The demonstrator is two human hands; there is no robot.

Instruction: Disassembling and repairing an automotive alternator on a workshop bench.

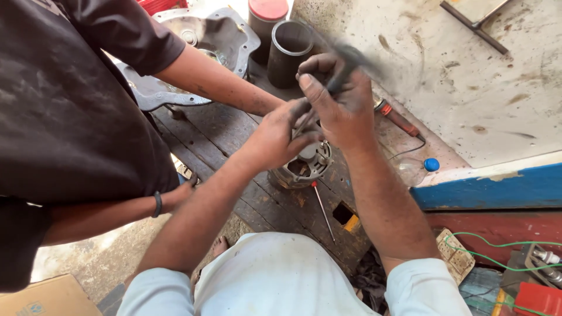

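Note:
My left hand (275, 137) rests on top of a round metal motor housing (304, 167) that sits on a dark wooden bench (222, 134), and its fingers pinch the lower end of a thin dark tool. My right hand (339, 96) grips the blurred dark handle of that tool (345, 67) above the housing. A co-worker's arm (216, 82) reaches in from the left, its hand hidden behind my left hand.
A red-handled screwdriver (322, 208) lies on the bench near me, another (398, 120) at the right. A metal cylinder (288, 50), a red-capped can (266, 17) and a grey cast cover (216, 35) stand behind. A clear bottle with blue cap (418, 167) lies right.

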